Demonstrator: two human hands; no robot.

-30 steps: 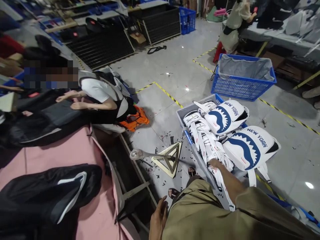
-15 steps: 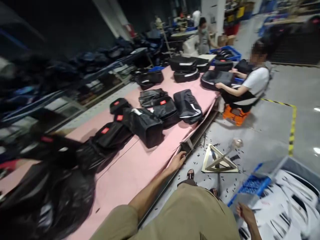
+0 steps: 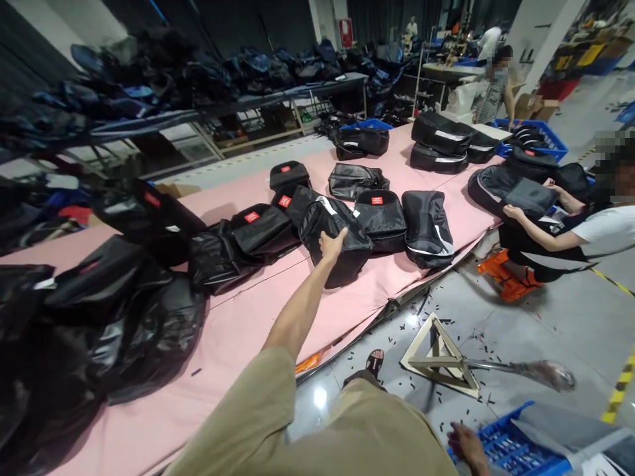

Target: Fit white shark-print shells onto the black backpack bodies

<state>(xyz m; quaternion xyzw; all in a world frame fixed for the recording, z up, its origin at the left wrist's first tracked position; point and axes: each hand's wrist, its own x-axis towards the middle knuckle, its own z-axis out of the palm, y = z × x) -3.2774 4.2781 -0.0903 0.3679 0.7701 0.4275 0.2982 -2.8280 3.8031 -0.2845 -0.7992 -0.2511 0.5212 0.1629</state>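
Observation:
My left hand (image 3: 331,248) is stretched out over a black bag (image 3: 342,264) on the pink-covered table (image 3: 262,324). Its thumb and fingers are apart; whether they touch the fabric is hard to tell. Beside that bag stand more black bags with red labels, one a boxy bag (image 3: 380,225) just to the right and another a label-bearing bag (image 3: 262,228) to the left. Low on the right, my right hand (image 3: 466,444) hangs loosely with nothing in it, fingers slightly bent and apart, near a blue crate (image 3: 516,436).
Dark bags (image 3: 149,330) crowd the table's left end. Across the table's right end, a seated person (image 3: 605,225) handles a black bag (image 3: 516,188). A triangular stand (image 3: 441,360) lies on the scrap-strewn floor beside my foot. Another person (image 3: 496,92) stands at the back.
My left hand has moved from the table's near edge up and forward to the black bag. My view has turned left, and the right hand remains low by the crate.

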